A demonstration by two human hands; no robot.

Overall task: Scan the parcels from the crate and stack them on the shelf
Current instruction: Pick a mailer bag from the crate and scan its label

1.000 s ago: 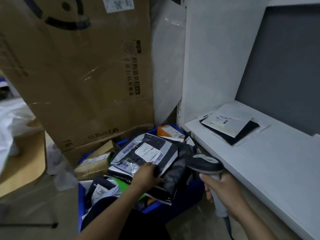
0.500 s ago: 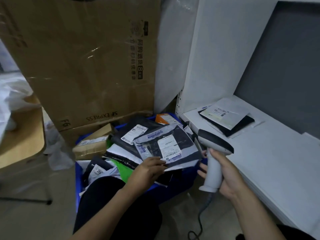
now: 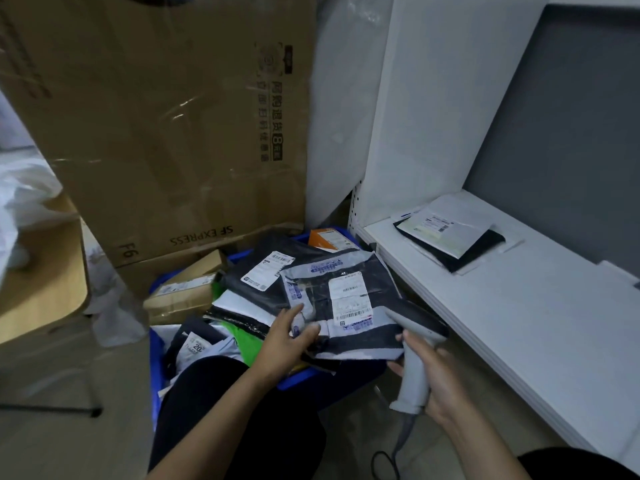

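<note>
A person crouched beside a blue crate (image 3: 156, 362) of mail grips a dark grey parcel (image 3: 349, 341) in the left hand (image 3: 289, 342), thumb on top and fingers curled under its near-left corner, holding it label-up over the heap in the crate. The right hand (image 3: 438, 381) is wrapped round the handle of a grey scanner (image 3: 414, 370), whose dark head sits at the parcel's right edge, just beside the white shipping label; its cable (image 3: 385, 460) trails to the floor. Under the lifted parcel lie a black mailer (image 3: 256, 289) with its own label, an orange packet (image 3: 327, 239) at the far rim and a small brown carton (image 3: 185, 291) on the left. To the right, a stack of flat parcels (image 3: 450, 237) rests on the white shelf (image 3: 526, 317), well apart from the hands. A large cardboard box (image 3: 166, 133) marked SF EXPRESS leans behind the crate, and a wooden chair seat (image 3: 41, 275) shows at left.
</note>
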